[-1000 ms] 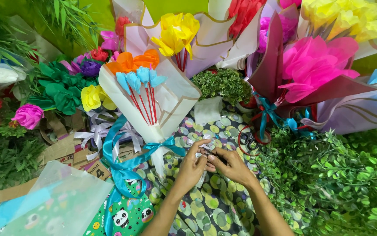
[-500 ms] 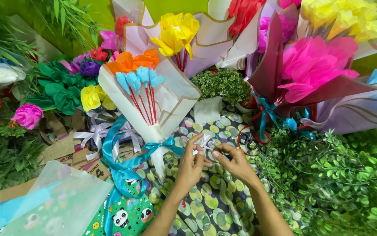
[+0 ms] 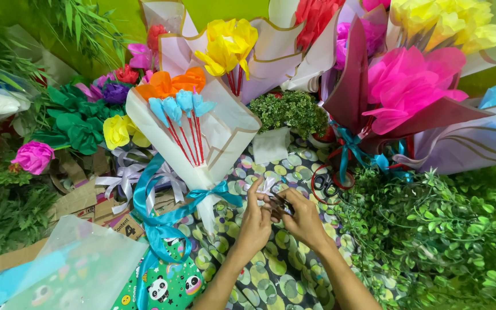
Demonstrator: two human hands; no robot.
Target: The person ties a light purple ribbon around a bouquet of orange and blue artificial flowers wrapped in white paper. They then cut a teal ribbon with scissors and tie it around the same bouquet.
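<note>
My left hand (image 3: 255, 223) and my right hand (image 3: 303, 218) meet over a dotted green-and-black cloth (image 3: 271, 270). Both pinch a small pale ribbon piece (image 3: 268, 185), whose loose end sticks up above my left fingers. Something dark shows between the fingertips, and I cannot tell what it is. Just left of my hands lies a white-wrapped bouquet (image 3: 213, 138) of blue paper flowers on red stems. It is tied with a teal ribbon bow (image 3: 210, 194).
Red-handled scissors (image 3: 327, 183) lie right of my hands. Dense green foliage (image 3: 431, 241) fills the right side. Wrapped bouquets in pink (image 3: 408, 86) and yellow (image 3: 228, 46) stand behind. Loose paper flowers (image 3: 81, 126), lilac ribbon (image 3: 124, 178), cardboard and a clear plastic sheet (image 3: 70, 270) lie left.
My hands have drawn closer together and lifted slightly. The ribbon piece now stands up above my left fingers instead of lying between the hands.
</note>
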